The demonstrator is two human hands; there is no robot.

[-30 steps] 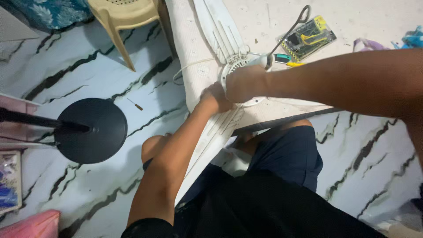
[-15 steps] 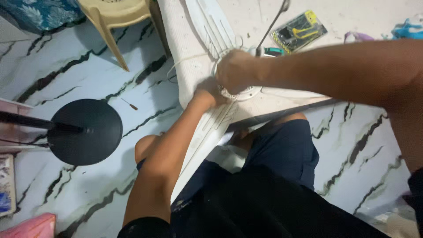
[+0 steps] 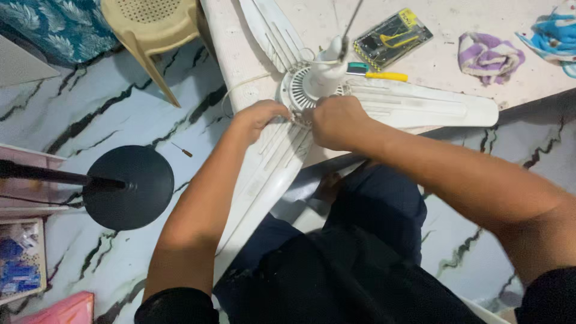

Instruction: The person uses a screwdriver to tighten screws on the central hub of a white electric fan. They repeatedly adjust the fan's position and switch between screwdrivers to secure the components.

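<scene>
Far left, a black round stand base [image 3: 128, 187] sits on the marble floor [image 3: 72, 120], w/ a tan plastic chair [image 3: 153, 24] behind. Our left hand [image 3: 259, 117] is curled shut on the near fan blade [image 3: 264, 180] by its root; our right hand [image 3: 337, 122] closes over the hub edge, though we can't tell what its grip pinches. The white ceiling fan [image 3: 312, 87] lies on the counter [image 3: 492, 72], near blade hanging past the edge. Risk, we reckon: that unsupported blade levers the fan off if our hold slackens. Right of the hub lie a screwdriver [image 3: 378, 75], a tool kit [image 3: 393, 37] and rags [image 3: 489, 57].
</scene>
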